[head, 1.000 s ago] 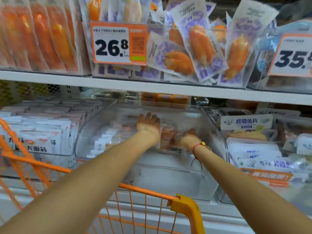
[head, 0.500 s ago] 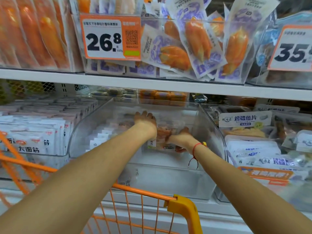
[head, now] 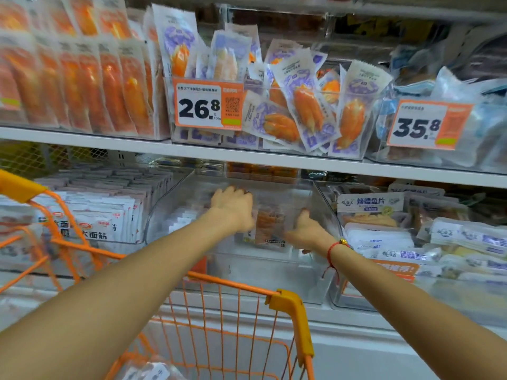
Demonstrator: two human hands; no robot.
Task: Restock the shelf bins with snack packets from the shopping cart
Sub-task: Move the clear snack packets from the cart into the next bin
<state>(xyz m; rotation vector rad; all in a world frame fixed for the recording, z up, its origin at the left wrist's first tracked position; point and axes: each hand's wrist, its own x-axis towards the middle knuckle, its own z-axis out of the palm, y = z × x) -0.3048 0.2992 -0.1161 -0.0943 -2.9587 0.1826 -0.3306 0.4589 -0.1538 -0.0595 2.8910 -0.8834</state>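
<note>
In the clear bin (head: 247,275), left hand (head: 233,208) and right hand (head: 308,231) gripping snack packets (head: 270,223), orange cart (head: 290,305) below.

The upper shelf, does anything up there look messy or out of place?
Yes. The purple and white packets in the bin with the 26.8 price tag lie tilted and overlapping at all angles, while the orange packets to their left stand in a neat upright row.
</note>
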